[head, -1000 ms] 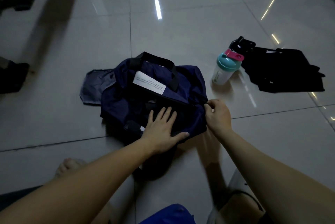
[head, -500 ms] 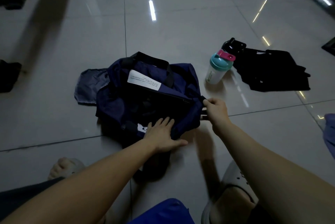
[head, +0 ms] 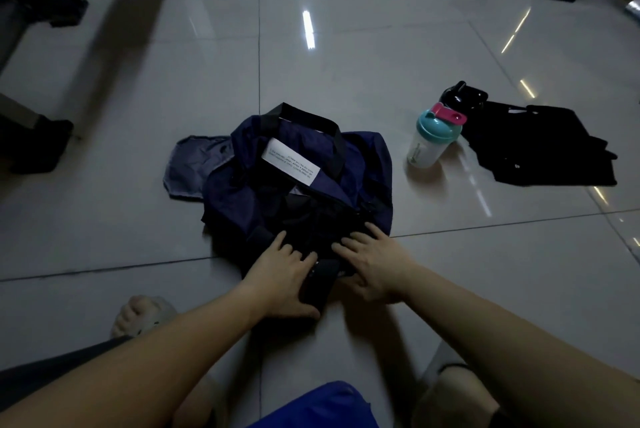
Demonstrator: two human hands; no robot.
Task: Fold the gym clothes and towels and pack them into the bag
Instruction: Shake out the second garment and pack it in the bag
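So, head view: the navy bag (head: 311, 192) sits on the tiled floor (head: 346, 63). Left hand (head: 284, 271) and right hand (head: 374, 264) press flat on its near side, fingers spread, gripping nothing. Black clothes (head: 543, 150) lie off right, by a shaker bottle (head: 433, 143).

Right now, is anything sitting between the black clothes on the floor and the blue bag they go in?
Yes. The shaker bottle with the teal lid stands on the floor between the black clothes and the navy bag, right beside the clothes. Carry them over or around it.
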